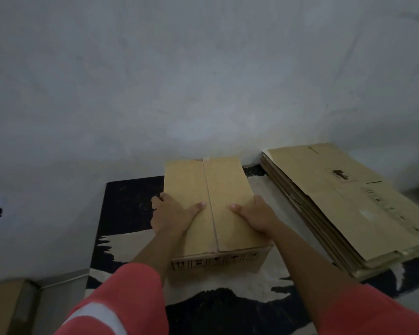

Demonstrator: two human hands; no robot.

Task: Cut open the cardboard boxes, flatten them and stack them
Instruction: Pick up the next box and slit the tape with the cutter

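A closed box [225, 184] stands on a black and white rug [131, 209], a little below the middle of the view, around 6 o'clock. Its two top flaps meet in a seam that runs from the near edge to the far edge.

The left hand [172, 213] grips the box at its 9 o'clock edge. The left thumb [198, 206] lies flat on the top flap and points to the seam, but does not reach it. The left fingers [159, 198] are close together and bend down over the edge onto the side wall.

The right hand [254, 216] grips the 3 o'clock edge in the same way. The right thumb [236, 208] lies on the other flap and points to the seam. The right fingers go over the edge and are hidden, so I cannot tell whether they are spread or together. The box is between the two palms, and the seam is between the two thumbs.

At 3 o'clock from the box, apart from it, a stack [344, 204] of flat cardboard lies partly on the rug. At 7 o'clock, in the corner of the view, a second box [3, 308] is partly visible. Both arms have red sleeves [121, 301]. Behind is a grey wall [203, 68].
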